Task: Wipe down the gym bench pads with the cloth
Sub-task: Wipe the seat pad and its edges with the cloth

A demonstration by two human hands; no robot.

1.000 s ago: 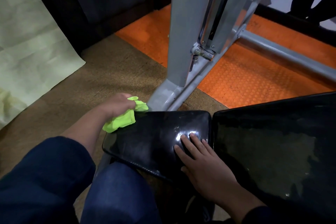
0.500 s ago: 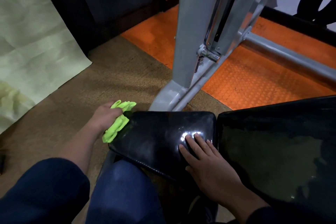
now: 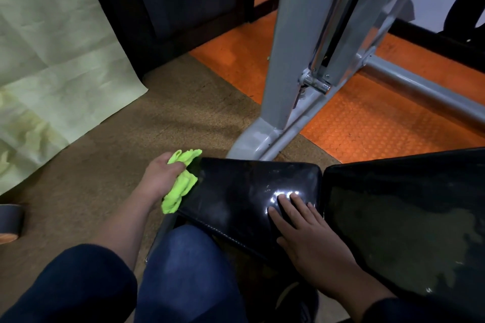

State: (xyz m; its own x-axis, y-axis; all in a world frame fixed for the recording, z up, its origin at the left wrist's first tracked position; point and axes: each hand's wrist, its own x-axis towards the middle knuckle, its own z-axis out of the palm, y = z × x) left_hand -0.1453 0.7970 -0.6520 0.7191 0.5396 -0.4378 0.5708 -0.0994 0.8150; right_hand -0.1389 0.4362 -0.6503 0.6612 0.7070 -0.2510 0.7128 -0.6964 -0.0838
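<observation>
The small black seat pad [image 3: 241,191] lies in front of my knee, glossy and streaked. A larger black back pad [image 3: 409,217] adjoins it on the right across a narrow gap. My left hand [image 3: 160,176] grips a bunched lime-green cloth [image 3: 181,183] against the seat pad's left side edge. My right hand [image 3: 312,238] rests flat on the seat pad's right end, fingers straight and spread, just beside the gap.
A grey steel machine upright [image 3: 286,60] with a base foot [image 3: 252,144] stands right behind the seat pad. Orange studded matting [image 3: 367,123] and brown carpet [image 3: 170,123] cover the floor. A pale green sheet [image 3: 52,60] lies at left, and my blue-trousered knee [image 3: 189,265] sits below the pad.
My left hand has carried the cloth off the pad's far-left top corner and down along its left side edge. My right hand has stayed flat on the pad.
</observation>
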